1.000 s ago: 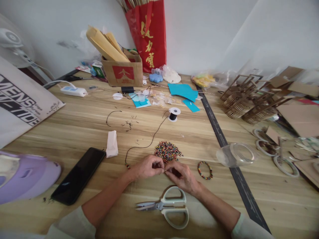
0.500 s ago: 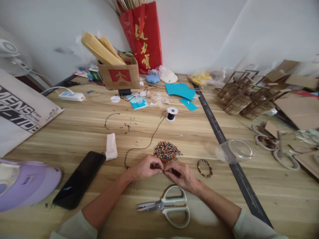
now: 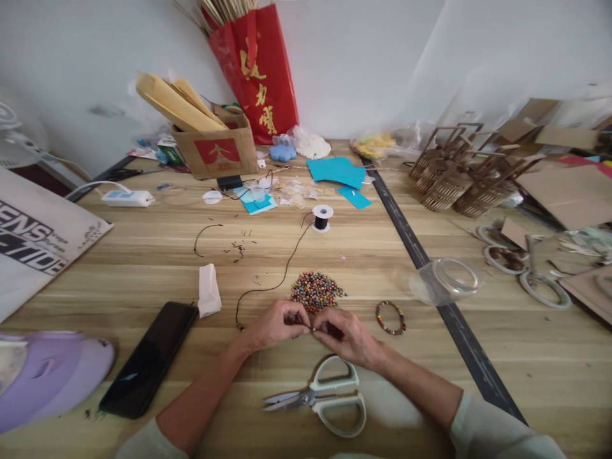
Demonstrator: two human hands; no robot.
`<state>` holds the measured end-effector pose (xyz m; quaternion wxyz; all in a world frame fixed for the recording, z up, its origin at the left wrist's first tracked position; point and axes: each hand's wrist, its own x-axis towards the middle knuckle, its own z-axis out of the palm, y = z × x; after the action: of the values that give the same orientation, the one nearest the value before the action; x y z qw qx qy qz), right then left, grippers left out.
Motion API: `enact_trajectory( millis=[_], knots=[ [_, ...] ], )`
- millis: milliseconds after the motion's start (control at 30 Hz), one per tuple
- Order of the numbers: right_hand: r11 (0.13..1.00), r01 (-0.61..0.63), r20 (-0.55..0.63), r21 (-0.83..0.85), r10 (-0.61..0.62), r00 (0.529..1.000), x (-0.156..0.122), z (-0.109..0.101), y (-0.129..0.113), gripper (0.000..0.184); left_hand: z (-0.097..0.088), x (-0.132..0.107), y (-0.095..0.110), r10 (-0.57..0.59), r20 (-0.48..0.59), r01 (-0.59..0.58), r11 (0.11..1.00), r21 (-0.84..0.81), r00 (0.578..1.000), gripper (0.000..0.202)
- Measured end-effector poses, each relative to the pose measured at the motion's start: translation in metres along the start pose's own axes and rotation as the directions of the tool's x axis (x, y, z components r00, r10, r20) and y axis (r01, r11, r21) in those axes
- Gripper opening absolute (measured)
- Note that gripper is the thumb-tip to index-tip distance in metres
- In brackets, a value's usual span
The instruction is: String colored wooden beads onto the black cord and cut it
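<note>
Your left hand (image 3: pixel 274 324) and right hand (image 3: pixel 347 336) meet fingertip to fingertip, both pinched on the black cord (image 3: pixel 285 272); the bead pile (image 3: pixel 316 291) lies just beyond your knuckles, the scissors (image 3: pixel 327 396) near your wrists.

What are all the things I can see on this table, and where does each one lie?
table: one, light wood, under everything
bead pile: one, many colours, just beyond the fingers
cord: one, black, from spool towards left hand
spool: one, white, centre
bracelet: one, many-coloured beads, right of the hands
scissors: one, pale handles, near edge
phone: one, black, near left
tissue: one, white, beside phone
cup: one, clear, on its side, right
bag: one, red, against wall
box: one, brown cardboard, beside bag
paper pieces: several, blue, far centre
left hand: fingers pinched, meeting the right
right hand: fingers pinched, below bead pile
</note>
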<state>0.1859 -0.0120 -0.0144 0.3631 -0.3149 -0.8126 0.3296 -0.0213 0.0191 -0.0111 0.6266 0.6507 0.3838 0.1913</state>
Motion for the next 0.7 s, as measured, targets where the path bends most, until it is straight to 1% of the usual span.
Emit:
enact_trajectory(
  millis=[333,567,700],
  knots=[
    [1.0,0.02,0.001,-0.011,-0.02,1.0,-0.0008,0.0014,0.002,0.01,-0.0005,0.0004,-0.0001,0.021,-0.009,-0.02,0.996,0.085,1.0,0.012],
    [1.0,0.011,0.0,0.015,-0.011,1.0,-0.002,0.0023,0.0045,0.014,0.0012,0.0,0.0023,0.007,-0.009,-0.006,0.996,0.085,1.0,0.01],
    [0.999,0.033,0.021,0.042,-0.034,0.999,-0.0009,0.0012,0.0037,0.014,0.0008,-0.0006,0.0068,0.021,-0.006,-0.02,0.994,0.104,1.0,0.007]
  ],
)
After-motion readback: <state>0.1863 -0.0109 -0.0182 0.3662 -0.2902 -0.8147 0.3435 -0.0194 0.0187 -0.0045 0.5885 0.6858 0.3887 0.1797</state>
